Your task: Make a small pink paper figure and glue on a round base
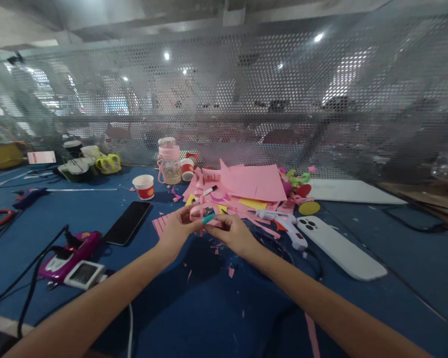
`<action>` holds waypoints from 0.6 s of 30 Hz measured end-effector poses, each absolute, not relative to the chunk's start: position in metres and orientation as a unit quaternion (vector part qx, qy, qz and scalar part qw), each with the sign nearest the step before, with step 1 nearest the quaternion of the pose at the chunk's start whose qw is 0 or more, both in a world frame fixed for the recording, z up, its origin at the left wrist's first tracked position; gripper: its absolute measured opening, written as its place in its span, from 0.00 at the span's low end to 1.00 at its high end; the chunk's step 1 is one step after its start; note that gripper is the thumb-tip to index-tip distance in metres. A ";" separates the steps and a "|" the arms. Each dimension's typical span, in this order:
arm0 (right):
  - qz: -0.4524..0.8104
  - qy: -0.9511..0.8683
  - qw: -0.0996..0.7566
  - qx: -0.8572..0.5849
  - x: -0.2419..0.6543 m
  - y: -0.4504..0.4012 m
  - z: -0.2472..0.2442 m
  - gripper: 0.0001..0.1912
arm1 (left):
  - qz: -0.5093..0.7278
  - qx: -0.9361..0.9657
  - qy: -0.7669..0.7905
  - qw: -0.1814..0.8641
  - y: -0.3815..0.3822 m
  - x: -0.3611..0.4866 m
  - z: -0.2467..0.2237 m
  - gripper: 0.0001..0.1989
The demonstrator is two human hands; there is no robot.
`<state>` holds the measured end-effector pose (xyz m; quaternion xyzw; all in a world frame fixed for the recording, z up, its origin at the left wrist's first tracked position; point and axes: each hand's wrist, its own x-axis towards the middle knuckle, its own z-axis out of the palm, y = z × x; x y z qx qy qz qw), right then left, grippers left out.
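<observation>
Both hands meet over the blue table in the middle of the head view. My left hand (177, 229) is closed on a looped pink paper strip (197, 213), fingers behind it and thumb in front. From the other side my right hand (234, 233) pinches the same pink piece with thumb and fingertips. Between the two thumbs shows a small teal piece (208, 219); its kind I cannot make out. Just beyond lie stacked pink sheets (252, 181) and a black-and-white marker (210, 190). A white glue gun (285, 223) with an orange trigger rests beside my right hand.
On the left are a black phone (129, 223), a purple power strip (72, 256) with cables, and a paper cup (144, 187). A pink-lidded bottle (169, 164) stands behind. A white phone (341, 247) lies right. A perforated metal screen (224, 99) closes off the back.
</observation>
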<state>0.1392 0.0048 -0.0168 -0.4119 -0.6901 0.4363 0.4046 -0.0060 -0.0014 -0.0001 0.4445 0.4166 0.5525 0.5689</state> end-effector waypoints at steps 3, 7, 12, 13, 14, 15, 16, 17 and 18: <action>0.421 -0.695 0.411 -0.414 0.140 0.007 -0.019 0.19 | 0.533 0.432 0.420 0.594 0.000 -0.007 -0.001 0.24; 0.419 -0.691 0.420 -0.412 0.141 0.007 -0.020 0.16 | 0.503 0.398 0.435 0.632 0.001 -0.009 -0.004 0.19; 0.442 -0.670 0.431 -0.413 0.142 0.006 -0.017 0.16 | 0.462 0.385 0.445 0.664 0.001 -0.008 -0.007 0.16; 0.448 -0.667 0.432 -0.411 0.142 0.006 -0.016 0.15 | 0.457 0.396 0.447 0.659 0.000 -0.008 -0.007 0.16; 0.451 -0.664 0.432 -0.411 0.142 0.006 -0.016 0.15 | 0.453 0.408 0.450 0.653 0.000 -0.008 -0.006 0.17; 0.454 -0.661 0.433 -0.411 0.142 0.006 -0.016 0.15 | 0.450 0.418 0.453 0.647 0.000 -0.008 -0.005 0.17; 0.455 -0.660 0.434 -0.412 0.141 0.007 -0.016 0.15 | 0.448 0.423 0.455 0.643 0.000 -0.009 -0.004 0.17; 0.455 -0.658 0.436 -0.412 0.141 0.007 -0.016 0.15 | 0.447 0.426 0.454 0.642 0.000 -0.009 -0.003 0.17; 0.456 -0.657 0.439 -0.410 0.142 0.007 -0.016 0.15 | 0.445 0.426 0.452 0.645 0.000 -0.009 -0.003 0.18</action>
